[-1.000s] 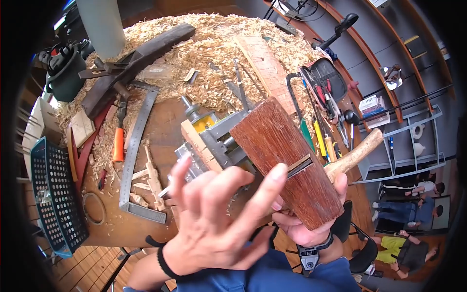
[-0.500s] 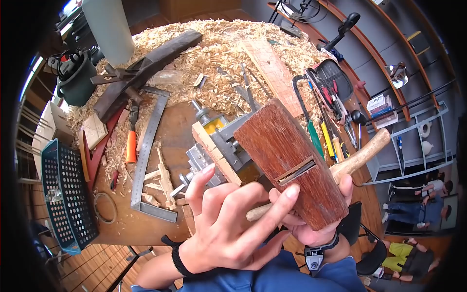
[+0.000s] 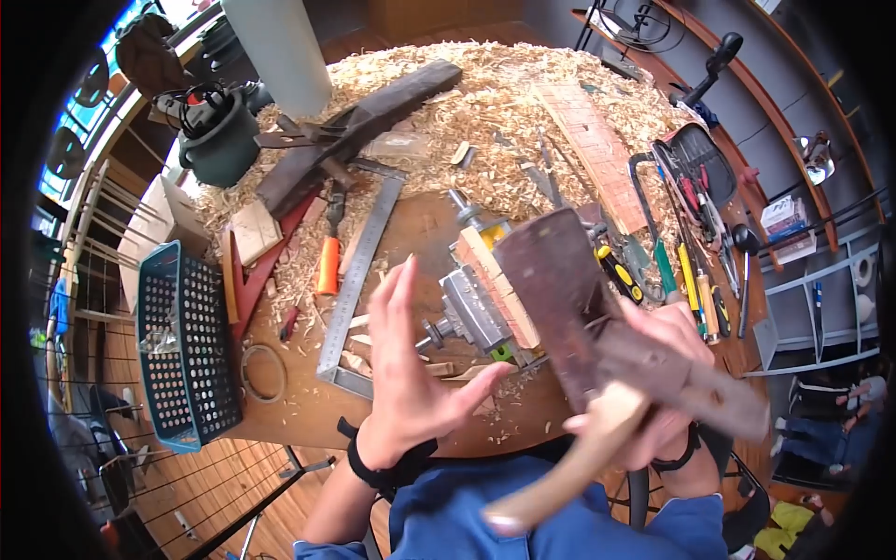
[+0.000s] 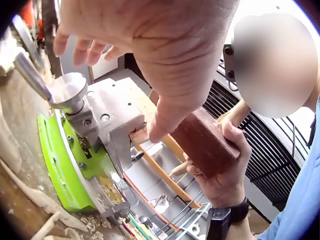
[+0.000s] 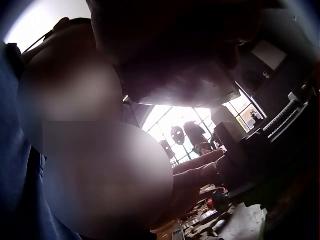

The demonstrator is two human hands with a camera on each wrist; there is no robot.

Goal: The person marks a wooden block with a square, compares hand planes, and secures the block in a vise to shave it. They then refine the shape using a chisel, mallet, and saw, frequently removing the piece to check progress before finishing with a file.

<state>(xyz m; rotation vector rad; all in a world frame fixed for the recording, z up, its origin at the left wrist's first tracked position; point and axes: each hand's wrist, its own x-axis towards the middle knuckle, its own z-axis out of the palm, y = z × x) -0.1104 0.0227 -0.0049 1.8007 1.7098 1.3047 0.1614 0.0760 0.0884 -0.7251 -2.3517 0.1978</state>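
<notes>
My right hand (image 3: 658, 434) grips a dark red-brown wooden hand plane (image 3: 549, 271), tilted and partly blurred. Its pale crosswise handle (image 3: 569, 462) sticks out toward my body. In the left wrist view, fingers wrap around the end of the plane body (image 4: 202, 142). My left hand (image 3: 401, 364) is raised with fingers straight and thumb spread, holding nothing. It hovers beside a small metal vise (image 3: 476, 313), which clamps a pale wood piece (image 3: 497, 287). The right wrist view is mostly dark, and the plane's sole is hidden in the head view.
A steel square (image 3: 359, 280) and an orange-handled chisel (image 3: 329, 266) lie on the left of the bench. A teal perforated basket (image 3: 191, 350) stands at its left edge. Wood shavings (image 3: 485, 93) cover the far side. Saws and pliers (image 3: 695, 201) lie at right.
The plane has turned over from sole up to handle side showing. My left index finger has left the area by its mouth, and that hand has opened out. The head view has swung left.
</notes>
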